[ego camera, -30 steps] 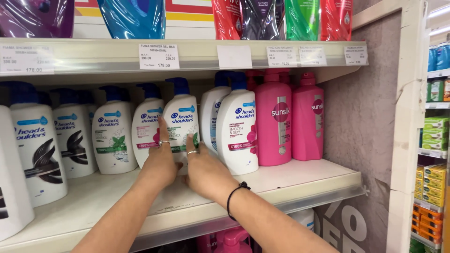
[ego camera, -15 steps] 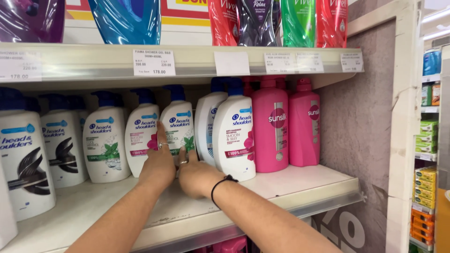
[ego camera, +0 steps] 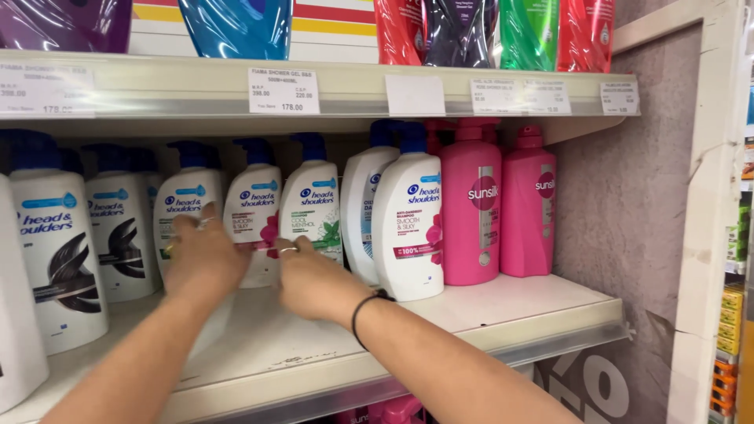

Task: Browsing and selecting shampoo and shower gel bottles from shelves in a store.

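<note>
Bottles (ego camera: 255,216) mid-shelf | left hand (ego camera: 203,259) wraps one bottle, right hand (ego camera: 310,283) fingers another's base, grip unclear | crowded row: a nudge could topple neighbours off shelf edge (ego camera: 330,392)

A shop: price tags (ego camera: 284,90) fronting stocked shampoo bottles (ego camera: 408,216)

A cream-coloured shelf (ego camera: 503,310) is carried between a textured side panel and the rack. A row of white shampoo bottles with blue caps (ego camera: 118,228) is set upright along its back, from the left edge to past the middle. A taller white pump bottle (ego camera: 408,228) is placed nearer the front edge. Just beside it, two pink pump bottles (ego camera: 495,212) are stood touching each other. The right end of the shelf is left bare. A second shelf (ego camera: 353,86), fitted above, is loaded with coloured refill pouches (ego camera: 236,27).
</note>
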